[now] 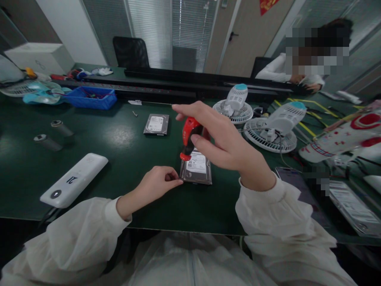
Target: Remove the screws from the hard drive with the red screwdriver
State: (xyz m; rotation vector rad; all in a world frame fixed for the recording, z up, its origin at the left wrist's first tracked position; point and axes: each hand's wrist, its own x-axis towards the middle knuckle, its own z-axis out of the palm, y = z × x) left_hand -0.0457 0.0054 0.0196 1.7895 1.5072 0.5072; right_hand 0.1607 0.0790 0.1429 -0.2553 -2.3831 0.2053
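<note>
A hard drive lies flat on the dark green table straight ahead of me. My right hand grips a red-handled screwdriver held upright, its tip down on the drive's far left part. My left hand rests on the table with fingers curled, its fingertips pressed to the drive's near left corner. Both my arms are in white sleeves.
A second hard drive lies farther back. A white device, two grey cylinders and a blue bin are to the left. Two small white fans stand on the right. Another person sits at the far right.
</note>
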